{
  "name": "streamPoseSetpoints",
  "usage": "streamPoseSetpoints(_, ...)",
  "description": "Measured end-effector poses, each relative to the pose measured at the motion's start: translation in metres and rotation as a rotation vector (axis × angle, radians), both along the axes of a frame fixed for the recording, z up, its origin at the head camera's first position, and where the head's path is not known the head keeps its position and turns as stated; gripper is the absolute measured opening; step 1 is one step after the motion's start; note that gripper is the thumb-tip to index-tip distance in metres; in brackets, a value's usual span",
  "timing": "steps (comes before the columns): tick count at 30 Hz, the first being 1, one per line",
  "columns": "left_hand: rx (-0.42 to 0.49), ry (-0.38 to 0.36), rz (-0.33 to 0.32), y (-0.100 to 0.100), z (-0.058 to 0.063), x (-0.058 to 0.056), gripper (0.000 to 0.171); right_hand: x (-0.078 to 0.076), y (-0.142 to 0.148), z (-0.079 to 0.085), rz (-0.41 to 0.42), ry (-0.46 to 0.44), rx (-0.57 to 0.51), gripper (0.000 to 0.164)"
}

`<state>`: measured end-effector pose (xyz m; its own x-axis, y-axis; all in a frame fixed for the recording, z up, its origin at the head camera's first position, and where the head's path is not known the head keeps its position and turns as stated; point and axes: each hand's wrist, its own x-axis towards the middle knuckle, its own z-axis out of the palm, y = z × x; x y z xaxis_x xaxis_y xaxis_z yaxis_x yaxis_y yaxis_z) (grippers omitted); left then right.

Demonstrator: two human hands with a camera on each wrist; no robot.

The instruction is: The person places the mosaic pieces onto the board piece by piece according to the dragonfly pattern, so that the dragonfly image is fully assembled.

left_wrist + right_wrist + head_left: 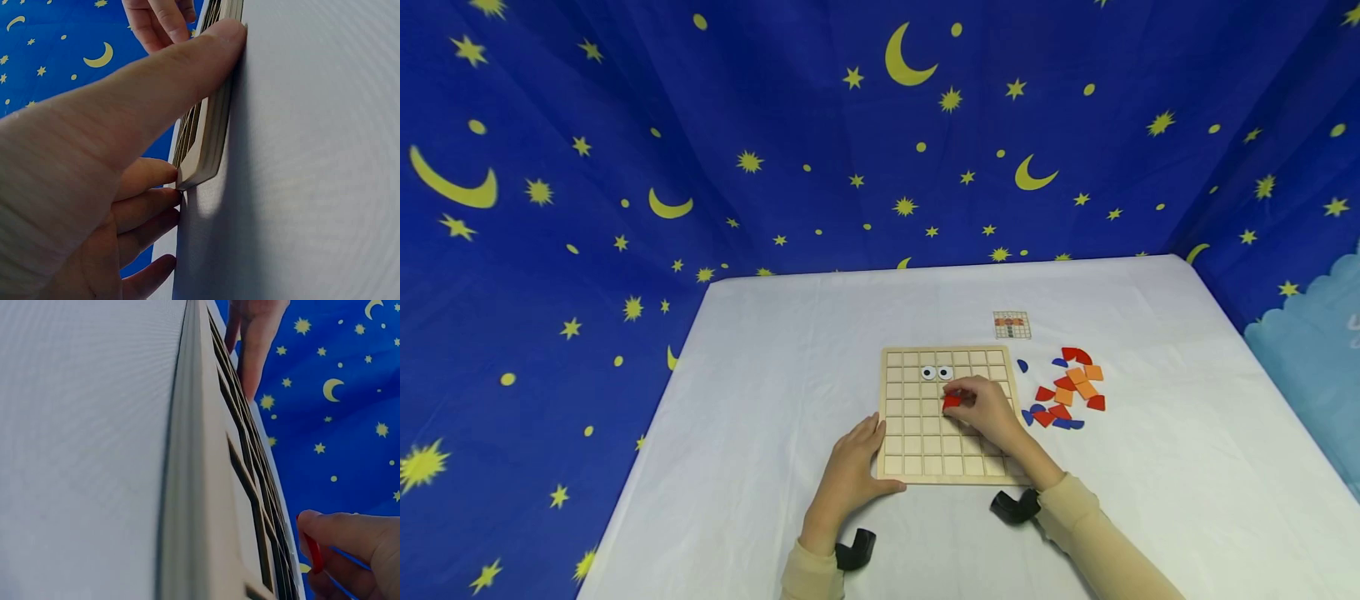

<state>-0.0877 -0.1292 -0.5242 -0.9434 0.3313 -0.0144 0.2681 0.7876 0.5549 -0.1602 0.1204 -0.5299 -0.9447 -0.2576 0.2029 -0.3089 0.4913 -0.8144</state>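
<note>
A light wooden grid board [913,446] lies on the white table. Two round white eye pieces [937,373] sit side by side in its upper cells. Over the middle of the board, my right hand [990,408] pinches a flat red piece [952,402] between thumb and fingers; the right wrist view shows this red piece [314,553] edge-on. My left hand [848,468] rests at the board's near left corner. Its thumb [200,59] lies straight along the near edge, and its fingertips touch the left side.
Right of the board lie loose red, orange [1093,372] and blue pieces [1022,366], several of each. A small pattern card [1012,325] lies beyond the board's far right corner. Black wrist-worn parts [1015,507] hang near both wrists. A blue star-patterned curtain [820,108] stands behind the table.
</note>
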Motion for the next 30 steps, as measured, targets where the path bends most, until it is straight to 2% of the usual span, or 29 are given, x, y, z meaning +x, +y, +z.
streamPoseSetpoints(7, 0.000, -0.028, 0.002, -0.0003, 0.0005, -0.0005, 0.098, -0.0017, 0.0006, -0.0047, 0.015, -0.023, 0.033, 0.030)
streamPoseSetpoints(15, 0.002, -0.023, 0.001, -0.0003, 0.0000, -0.0003, 0.097, -0.0029, 0.0018, -0.0065, 0.018, 0.006, 0.069, 0.029)
streamPoseSetpoints(22, 0.006, -0.014, -0.002, 0.0005, 0.0001, -0.0003, 0.096, -0.0035, 0.0032, -0.0073, 0.047, 0.009, 0.022, 0.030)
streamPoseSetpoints(30, 0.006, -0.016, -0.001, 0.0009, 0.0007, -0.0006, 0.096, -0.0038, 0.0047, -0.0078, 0.034, -0.011, -0.001, 0.031)
